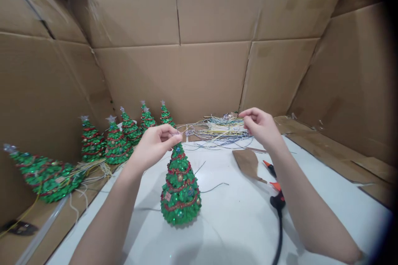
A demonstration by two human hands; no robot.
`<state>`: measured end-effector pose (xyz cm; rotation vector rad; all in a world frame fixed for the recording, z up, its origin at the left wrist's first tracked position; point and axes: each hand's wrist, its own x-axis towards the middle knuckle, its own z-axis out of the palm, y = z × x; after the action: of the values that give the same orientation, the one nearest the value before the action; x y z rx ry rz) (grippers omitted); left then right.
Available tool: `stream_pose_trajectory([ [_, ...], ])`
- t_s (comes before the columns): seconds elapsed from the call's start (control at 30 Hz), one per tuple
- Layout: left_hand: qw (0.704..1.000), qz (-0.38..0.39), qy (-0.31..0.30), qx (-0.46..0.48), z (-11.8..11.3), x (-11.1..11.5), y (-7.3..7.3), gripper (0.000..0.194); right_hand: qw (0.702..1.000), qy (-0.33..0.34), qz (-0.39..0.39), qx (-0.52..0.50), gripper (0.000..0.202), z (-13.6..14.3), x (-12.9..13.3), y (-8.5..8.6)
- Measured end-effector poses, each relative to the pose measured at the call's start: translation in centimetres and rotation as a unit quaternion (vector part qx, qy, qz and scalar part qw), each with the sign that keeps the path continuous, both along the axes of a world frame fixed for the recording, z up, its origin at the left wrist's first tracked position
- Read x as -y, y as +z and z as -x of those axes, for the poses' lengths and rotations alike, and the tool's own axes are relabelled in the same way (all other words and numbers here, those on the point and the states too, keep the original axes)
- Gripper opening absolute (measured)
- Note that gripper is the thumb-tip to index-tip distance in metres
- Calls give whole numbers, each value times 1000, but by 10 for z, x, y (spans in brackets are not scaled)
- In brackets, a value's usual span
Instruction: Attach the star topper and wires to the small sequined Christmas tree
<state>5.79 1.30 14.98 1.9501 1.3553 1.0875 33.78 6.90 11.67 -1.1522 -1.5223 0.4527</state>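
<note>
A small green Christmas tree (180,186) with red garlands and ornaments stands upright on the white table (224,223) in front of me. My left hand (157,143) pinches the pale star at its tip. To the right and farther back, my right hand (258,126) is raised near a pile of thin wires (217,130), its fingers closed together; whatever they hold, if anything, is too small to make out. Thin dark wires lie on the table around the tree's base.
Several similar trees (115,143) stand at the back left, and one tree (46,176) leans over among pale wires. A black tool with an orange tip (277,198) and cable lies by my right forearm, near a cardboard piece (247,163). Cardboard walls (171,78) surround the table.
</note>
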Motion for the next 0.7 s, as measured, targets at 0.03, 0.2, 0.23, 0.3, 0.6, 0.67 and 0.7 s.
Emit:
stream_pose_trajectory([
  [0.03, 1000, -2, 2, -1, 0, 0, -1, 23, 1000, 1, 5, -8, 13, -2, 4, 1],
  [0.2, 999, -20, 25, -12, 1, -2, -4, 25, 999, -13, -5, 40, 12, -12, 17, 11],
  [0.23, 999, -22, 29, -15, 2, -2, -5, 25, 999, -26, -8, 43, 13, -15, 19, 13],
  [0.3, 999, -22, 33, -14, 2, -3, -5, 26, 998, -52, -14, 45, 15, -22, 21, 17],
  [0.6, 997, 53, -36, 52, 10, -24, -14, 30, 978, -202, -42, 21, 18, -58, 26, 23],
  [0.67, 995, 65, -53, 61, 9, -29, -20, 32, 974, -220, -49, 18, 18, -63, 27, 23],
  [0.7, 994, 68, -60, 63, 8, -30, -22, 32, 973, -223, -50, 16, 18, -65, 28, 24],
])
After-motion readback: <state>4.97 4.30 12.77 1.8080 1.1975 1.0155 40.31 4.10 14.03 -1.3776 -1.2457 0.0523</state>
